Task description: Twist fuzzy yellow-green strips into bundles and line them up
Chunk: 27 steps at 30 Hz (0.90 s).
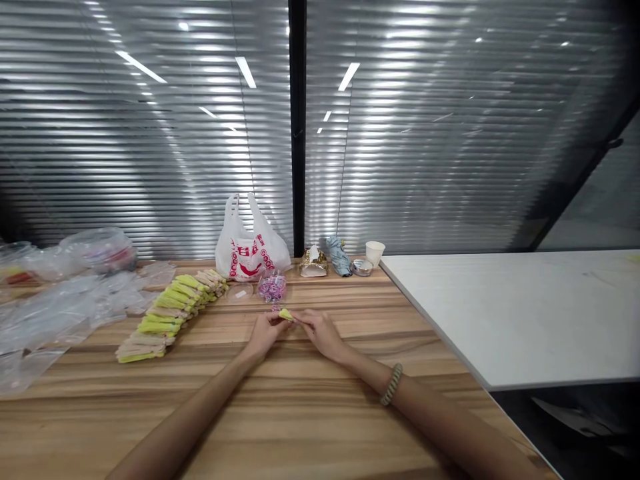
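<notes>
My left hand (267,333) and my right hand (323,335) meet over the middle of the wooden table. Between their fingertips is a small yellow bundle (285,314) that looks like soft folded material. The left thumb and fingers pinch it, and the right fingertips close on its right end. Just beyond lies a clear tub of small pink and purple pieces (273,288), with a few more on the wood in front of it. A clear round lid (240,292) is beside the tub. To the left, a long row of similar yellow and beige bundles (173,310) is stacked overlapping.
A white plastic bag with red print (253,257) stands at the back. Right of it are a gold tissue pack (314,263), a folded blue umbrella (339,257), a tape roll (362,267) and a paper cup (375,253). Clear plastic bags (75,307) cover the left. A white table (525,313) adjoins.
</notes>
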Each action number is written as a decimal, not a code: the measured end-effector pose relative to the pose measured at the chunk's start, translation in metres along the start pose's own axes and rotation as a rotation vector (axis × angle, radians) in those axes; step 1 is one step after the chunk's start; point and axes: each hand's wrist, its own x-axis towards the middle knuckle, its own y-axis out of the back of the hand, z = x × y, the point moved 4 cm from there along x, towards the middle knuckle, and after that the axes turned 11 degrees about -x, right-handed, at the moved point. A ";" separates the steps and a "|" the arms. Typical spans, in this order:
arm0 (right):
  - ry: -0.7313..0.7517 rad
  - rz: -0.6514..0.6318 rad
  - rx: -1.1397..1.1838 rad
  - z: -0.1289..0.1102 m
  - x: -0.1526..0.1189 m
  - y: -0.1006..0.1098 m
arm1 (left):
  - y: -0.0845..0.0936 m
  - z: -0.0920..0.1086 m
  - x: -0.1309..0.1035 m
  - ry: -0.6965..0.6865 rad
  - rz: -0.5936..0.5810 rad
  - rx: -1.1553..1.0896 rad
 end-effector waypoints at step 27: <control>-0.035 -0.001 -0.253 -0.006 -0.002 0.004 | 0.005 0.006 -0.001 -0.092 0.089 -0.047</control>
